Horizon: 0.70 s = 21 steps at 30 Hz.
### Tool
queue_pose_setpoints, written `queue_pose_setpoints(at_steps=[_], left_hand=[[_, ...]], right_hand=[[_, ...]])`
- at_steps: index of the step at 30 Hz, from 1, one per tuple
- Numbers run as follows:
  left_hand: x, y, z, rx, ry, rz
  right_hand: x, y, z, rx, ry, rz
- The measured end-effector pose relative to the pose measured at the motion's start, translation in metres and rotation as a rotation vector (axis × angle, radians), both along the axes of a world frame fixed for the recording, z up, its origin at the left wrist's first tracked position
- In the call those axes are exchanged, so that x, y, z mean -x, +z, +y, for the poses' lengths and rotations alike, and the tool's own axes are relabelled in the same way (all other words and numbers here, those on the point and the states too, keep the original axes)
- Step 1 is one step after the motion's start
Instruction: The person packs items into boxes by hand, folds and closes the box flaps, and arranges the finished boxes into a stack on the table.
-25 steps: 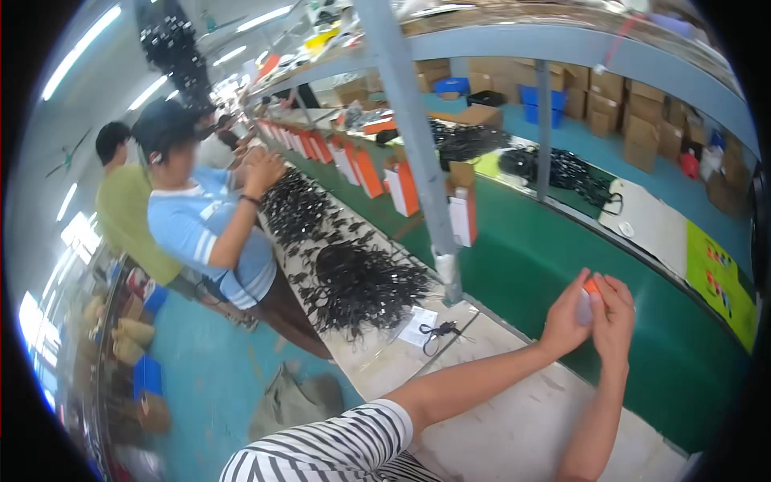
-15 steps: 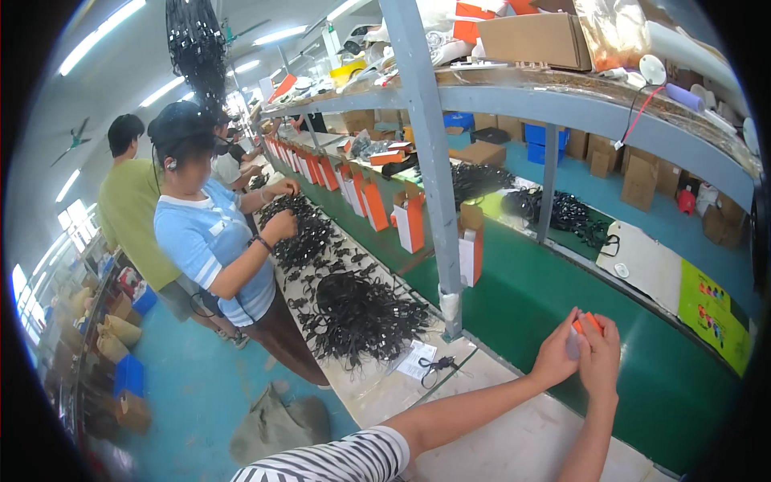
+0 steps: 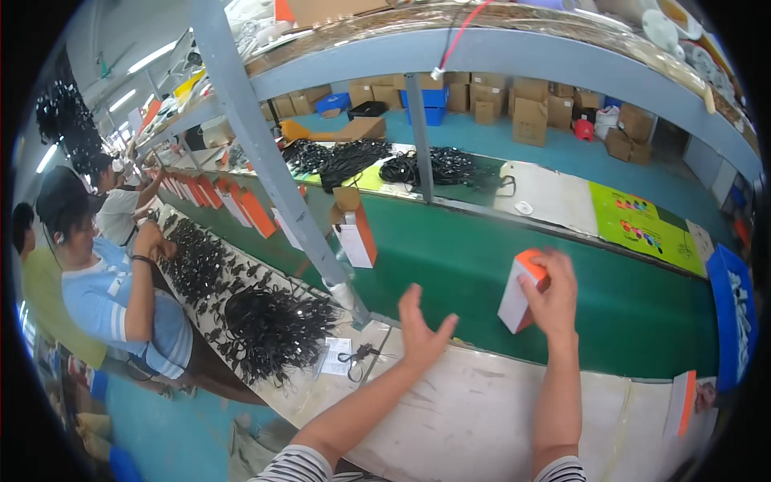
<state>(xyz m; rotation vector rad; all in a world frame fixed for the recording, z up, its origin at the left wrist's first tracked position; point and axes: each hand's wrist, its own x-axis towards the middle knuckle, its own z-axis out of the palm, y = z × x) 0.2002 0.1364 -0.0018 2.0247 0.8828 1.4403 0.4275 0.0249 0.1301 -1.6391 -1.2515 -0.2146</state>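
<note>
Green belt (image 3: 442,253) edges the table (image 3: 482,410), right grip (image 3: 554,293) clasping a box (image 3: 512,304), left grip (image 3: 422,337) splayed.

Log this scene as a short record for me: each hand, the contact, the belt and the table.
Left: bare left hand, open, fingers spread, holding nothing
Right: bare right hand, gripping a white-and-orange rectangular box near its top
Contact: unclear whether the box touches the belt
Belt: flat green belt, with an open-topped white-and-orange carton farther left
Table: pale worn table, tangled black cable pile at left
</note>
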Motion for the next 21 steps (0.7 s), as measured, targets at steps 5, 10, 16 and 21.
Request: queue_pose_setpoints(at_steps=[5, 10, 16, 21], left_hand=[[-0.008, 0.039, 0.076, -0.040, 0.481, 0.015], [-0.017, 0.059, 0.158, 0.226, 0.858, -0.058], [-0.005, 0.052, 0.193, 0.481, 0.799, -0.056], [-0.027, 0.041, 0.158, 0.028, 0.607, -0.116]], right_hand=[[-0.034, -0.001, -0.031, 0.223, -0.344, -0.038], [-0.095, -0.073, -0.029, 0.740, -0.534, -0.045], [-0.067, -0.071, -0.014, 0.559, -0.482, -0.152], [-0.003, -0.027, 0.004, -0.027, -0.033, -0.044]])
